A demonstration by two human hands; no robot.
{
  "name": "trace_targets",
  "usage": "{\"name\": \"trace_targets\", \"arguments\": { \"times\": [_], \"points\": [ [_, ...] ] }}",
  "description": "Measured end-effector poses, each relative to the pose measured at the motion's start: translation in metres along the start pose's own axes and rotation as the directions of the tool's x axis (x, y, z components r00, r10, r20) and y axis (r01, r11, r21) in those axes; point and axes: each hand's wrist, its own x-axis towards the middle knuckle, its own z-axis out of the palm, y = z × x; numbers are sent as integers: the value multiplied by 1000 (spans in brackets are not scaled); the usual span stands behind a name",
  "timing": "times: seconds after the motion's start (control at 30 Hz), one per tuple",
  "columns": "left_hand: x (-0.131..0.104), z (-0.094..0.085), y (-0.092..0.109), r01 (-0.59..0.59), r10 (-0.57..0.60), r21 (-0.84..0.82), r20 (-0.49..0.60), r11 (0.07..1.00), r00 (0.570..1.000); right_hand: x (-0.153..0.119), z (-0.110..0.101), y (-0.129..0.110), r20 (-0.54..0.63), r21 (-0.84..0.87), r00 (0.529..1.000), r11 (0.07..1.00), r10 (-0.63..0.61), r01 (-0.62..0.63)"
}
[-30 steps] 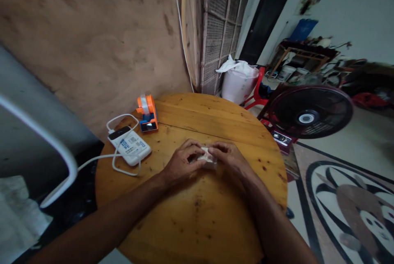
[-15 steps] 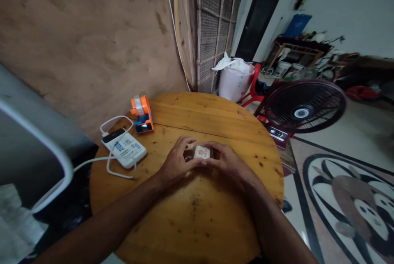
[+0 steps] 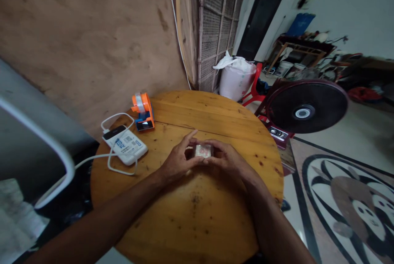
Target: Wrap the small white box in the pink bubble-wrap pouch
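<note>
A small pale block with reddish marks on its top (image 3: pixel 203 151), perhaps a deck in a clear case, is held between both hands near the middle of the round wooden table (image 3: pixel 197 215). My left hand (image 3: pixel 181 155) grips its left side, the thumb along the near edge and the index finger raised. On the right side, my right hand (image 3: pixel 227 156) closes round it with thumb in front and fingers behind. The two thumbs nearly meet at the near edge. The fingers hide the block's sides.
A white power bank (image 3: pixel 131 149) with a looped white cable lies at the table's left. Behind it stands an orange and blue tape dispenser (image 3: pixel 144 110). Beyond the right edge are a dark red fan (image 3: pixel 304 110), a red chair (image 3: pixel 255 87) and a white sack (image 3: pixel 235 77).
My left index finger has lifted away from the block and points up. The block's top looks slightly more tilted or turned. The view has shifted slightly.
</note>
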Motion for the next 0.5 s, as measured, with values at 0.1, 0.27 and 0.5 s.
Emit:
{"name": "trace_targets", "arguments": {
  "times": [0.1,0.27,0.5],
  "points": [
    [0,-1,2,-12,12,-7,16,1000,1000,-1,1,1,4,-7,1000,1000,23,-23],
    [0,-2,5,-14,14,6,33,1000,999,-3,1,2,8,-46,999,998,51,-51],
    [1,-3,6,-31,29,81,25,996,999,-3,-1,-2,23,-95,999,995,44,-42]
  ]
}}
